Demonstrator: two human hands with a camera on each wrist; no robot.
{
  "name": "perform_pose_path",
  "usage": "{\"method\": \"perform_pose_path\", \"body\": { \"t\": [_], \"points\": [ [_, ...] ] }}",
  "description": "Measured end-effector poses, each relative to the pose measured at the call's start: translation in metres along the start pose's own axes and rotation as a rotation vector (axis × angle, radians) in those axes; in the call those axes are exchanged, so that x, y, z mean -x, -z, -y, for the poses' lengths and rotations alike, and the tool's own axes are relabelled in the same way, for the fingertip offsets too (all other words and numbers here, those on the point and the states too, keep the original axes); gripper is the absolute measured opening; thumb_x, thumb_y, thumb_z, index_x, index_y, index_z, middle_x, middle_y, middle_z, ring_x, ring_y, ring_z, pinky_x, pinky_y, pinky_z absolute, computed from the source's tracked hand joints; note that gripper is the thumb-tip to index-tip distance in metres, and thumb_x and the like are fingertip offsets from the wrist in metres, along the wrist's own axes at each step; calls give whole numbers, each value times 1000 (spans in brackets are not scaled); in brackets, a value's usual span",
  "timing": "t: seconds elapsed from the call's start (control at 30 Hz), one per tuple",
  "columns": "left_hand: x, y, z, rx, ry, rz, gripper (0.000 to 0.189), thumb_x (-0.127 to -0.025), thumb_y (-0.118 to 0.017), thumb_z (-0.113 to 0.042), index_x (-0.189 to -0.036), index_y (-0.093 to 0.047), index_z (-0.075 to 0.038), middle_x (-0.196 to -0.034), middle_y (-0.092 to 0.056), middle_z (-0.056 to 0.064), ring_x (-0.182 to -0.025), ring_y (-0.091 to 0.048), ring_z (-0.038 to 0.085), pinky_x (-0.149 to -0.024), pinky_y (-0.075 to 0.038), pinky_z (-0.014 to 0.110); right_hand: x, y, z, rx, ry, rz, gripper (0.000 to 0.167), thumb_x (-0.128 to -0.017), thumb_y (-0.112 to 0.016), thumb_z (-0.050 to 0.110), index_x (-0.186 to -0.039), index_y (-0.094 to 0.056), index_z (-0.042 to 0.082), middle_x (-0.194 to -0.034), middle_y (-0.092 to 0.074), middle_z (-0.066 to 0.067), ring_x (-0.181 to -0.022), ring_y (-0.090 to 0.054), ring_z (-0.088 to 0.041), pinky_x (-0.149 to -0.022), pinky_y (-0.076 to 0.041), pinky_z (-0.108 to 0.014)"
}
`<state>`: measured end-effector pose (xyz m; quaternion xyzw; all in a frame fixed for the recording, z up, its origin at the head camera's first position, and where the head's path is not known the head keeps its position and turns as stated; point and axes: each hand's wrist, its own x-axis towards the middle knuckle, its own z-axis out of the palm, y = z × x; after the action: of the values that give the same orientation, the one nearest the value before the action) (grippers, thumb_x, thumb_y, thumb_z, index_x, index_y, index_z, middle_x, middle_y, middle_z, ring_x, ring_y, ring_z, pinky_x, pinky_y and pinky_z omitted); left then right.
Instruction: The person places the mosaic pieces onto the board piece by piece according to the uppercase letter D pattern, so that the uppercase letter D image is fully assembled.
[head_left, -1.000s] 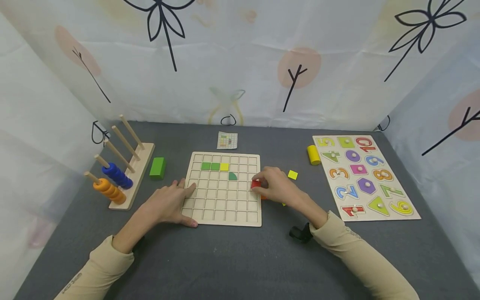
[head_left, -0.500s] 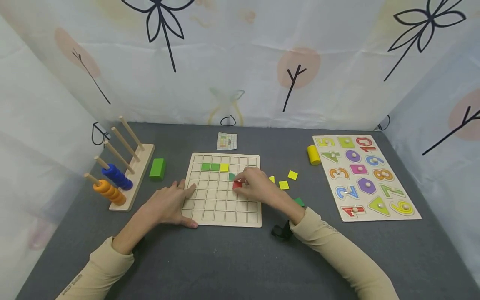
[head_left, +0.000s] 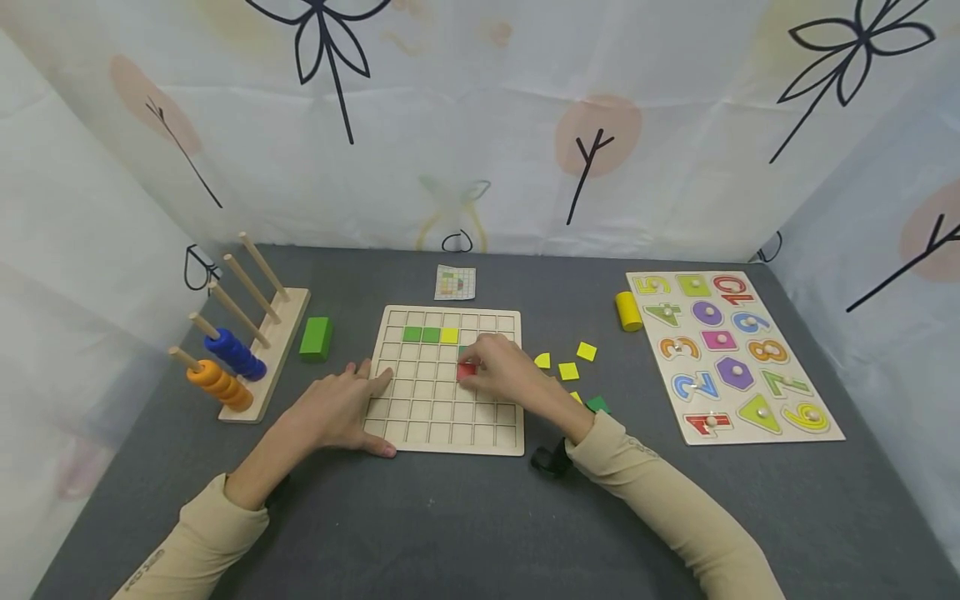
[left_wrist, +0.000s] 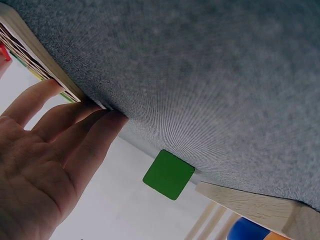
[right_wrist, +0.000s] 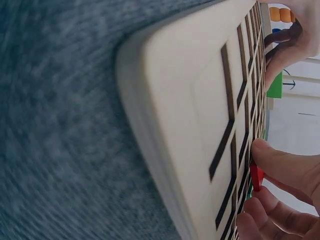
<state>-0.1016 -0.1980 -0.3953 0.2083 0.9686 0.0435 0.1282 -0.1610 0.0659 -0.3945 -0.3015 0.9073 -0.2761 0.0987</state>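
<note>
Moved red tile (head_left: 466, 372) inward across gridded wooden board (head_left: 420, 408) to just nearside of green piece (head_left: 462, 351), pinching with right hand (head_left: 506, 368), touching left edge with spread left hand (head_left: 339, 407), apparently mid-placement

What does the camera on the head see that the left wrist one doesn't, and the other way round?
Only the head view shows the number puzzle, the yellow cylinder and the little picture card.

Only the left wrist view shows the palm of the left hand; the head view shows its back.

Both show the green block, the wooden peg stand with blue rings and orange rings, and that hand touching the grid board.
</note>
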Motion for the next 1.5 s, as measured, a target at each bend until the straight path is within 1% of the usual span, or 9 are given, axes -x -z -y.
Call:
{"method": "perform_pose_path", "body": {
  "t": [0.37,0.63,0.93,1.2,1.5],
  "points": [
    [0,-1,-1,-8,-2,-5,113,-63,-87,-69,-148,-53,-4,-146,-47,41,-130,-52,61,-93,-52,68,0,-2,3,32,-30,5,17,-87,-82,11,-103,-79,7,-90,-69,-7,-80,-52,-16,-66,-43,-27],
    [1,-1,-1,-8,-4,-9,112,-63,-88,-68,-148,-53,-4,-146,-47,41,-130,-52,61,-92,-52,68,-1,-4,2,38,-5,3,10,-88,-81,11,-97,-79,7,-85,-65,-7,-77,-48,-16,-63,-38,-25],
    [1,0,-1,-5,-6,-3,112,-63,-87,-68,-149,-52,-4,-146,-47,41,-131,-52,61,-92,-52,68,1,-5,1,57,12,-13,16,-88,-80,10,-103,-80,6,-87,-68,-8,-76,-50,-14,-63,-40,-24],
    [0,-1,0,-8,-4,-5,113,-63,-87,-69,-149,-53,-4,-147,-47,41,-130,-52,61,-91,-52,68,2,-5,3,56,21,-18,12,-88,-80,10,-99,-80,6,-87,-67,-9,-75,-49,-14,-61,-38,-23],
    [0,-2,0,-6,4,-2,113,-62,-87,-69,-149,-52,-5,-147,-46,41,-131,-51,61,-92,-52,68,3,-4,3,48,32,-19,15,-88,-80,8,-103,-81,4,-90,-70,-10,-75,-51,-14,-61,-38,-21]
  ]
}}
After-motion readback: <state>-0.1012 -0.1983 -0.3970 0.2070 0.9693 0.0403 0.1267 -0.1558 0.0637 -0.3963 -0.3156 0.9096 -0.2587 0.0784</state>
